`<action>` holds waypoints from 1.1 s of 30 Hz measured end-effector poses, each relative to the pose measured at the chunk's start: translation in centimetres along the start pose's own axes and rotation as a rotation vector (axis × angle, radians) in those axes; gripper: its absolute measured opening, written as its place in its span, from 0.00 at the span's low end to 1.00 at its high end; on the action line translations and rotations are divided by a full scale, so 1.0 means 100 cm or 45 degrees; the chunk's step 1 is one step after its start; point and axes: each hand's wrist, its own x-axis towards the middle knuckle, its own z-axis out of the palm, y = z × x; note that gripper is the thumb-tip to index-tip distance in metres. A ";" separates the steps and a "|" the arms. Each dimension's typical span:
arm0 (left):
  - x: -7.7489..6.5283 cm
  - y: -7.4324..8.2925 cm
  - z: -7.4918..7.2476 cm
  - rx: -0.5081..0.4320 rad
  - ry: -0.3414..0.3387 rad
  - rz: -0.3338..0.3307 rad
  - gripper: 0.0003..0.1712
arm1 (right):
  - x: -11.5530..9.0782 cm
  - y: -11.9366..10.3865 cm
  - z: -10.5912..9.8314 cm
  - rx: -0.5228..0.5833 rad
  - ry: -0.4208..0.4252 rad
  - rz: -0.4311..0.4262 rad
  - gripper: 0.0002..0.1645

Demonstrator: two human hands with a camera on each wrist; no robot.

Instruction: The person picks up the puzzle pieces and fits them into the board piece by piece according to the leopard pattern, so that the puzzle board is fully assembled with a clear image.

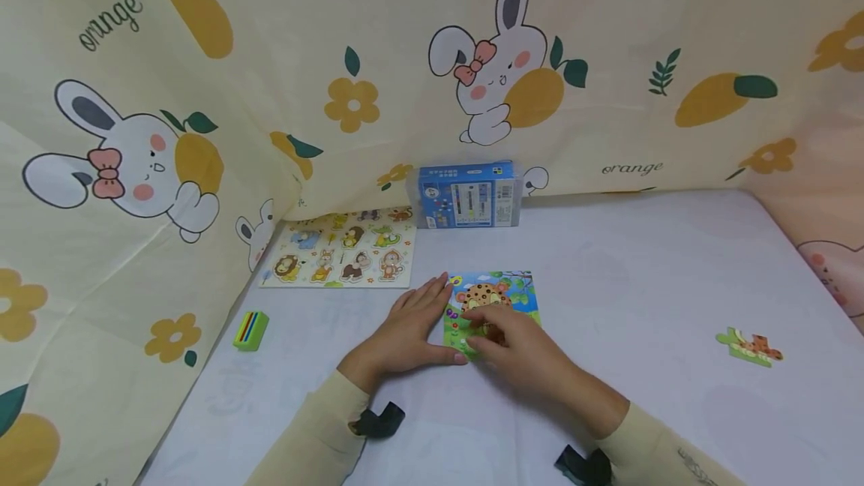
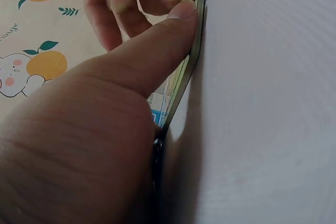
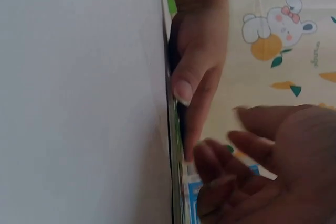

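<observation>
A square jigsaw puzzle with a spotted leopard (image 1: 482, 295) lies flat on the white table, its middle partly hidden by the right hand. Along its left edge rests the left hand (image 1: 412, 332), fingers stretched out and thumb at the lower left corner. In the left wrist view that thumb (image 2: 168, 40) lies against the board's edge (image 2: 181, 85). Over the puzzle, the right hand (image 1: 520, 343) hovers with loosely bent fingers. The right wrist view shows those fingers (image 3: 241, 177) curving close to the board, with nothing visible between them.
Loose puzzle pieces (image 1: 749, 346) lie together at the far right. A sheet of animal pictures (image 1: 337, 276) lies at the back left, beside a blue box (image 1: 468, 195) in clear wrapping. A green block with coloured stripes (image 1: 251, 331) sits at the left.
</observation>
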 end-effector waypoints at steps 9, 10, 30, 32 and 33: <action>0.000 0.002 0.000 -0.007 0.000 -0.014 0.73 | -0.018 0.015 -0.027 0.266 0.084 -0.027 0.23; 0.000 0.001 0.000 -0.005 -0.001 -0.016 0.73 | -0.021 0.018 -0.030 0.293 0.088 -0.043 0.23; 0.001 0.000 0.002 -0.015 -0.015 -0.026 0.73 | -0.085 0.078 -0.117 0.763 0.155 -0.324 0.34; 0.001 0.000 0.002 -0.006 -0.018 -0.027 0.73 | -0.093 0.086 -0.126 0.790 0.196 -0.342 0.35; 0.001 0.000 0.001 0.000 -0.021 -0.027 0.74 | -0.096 0.092 -0.131 0.807 0.215 -0.349 0.35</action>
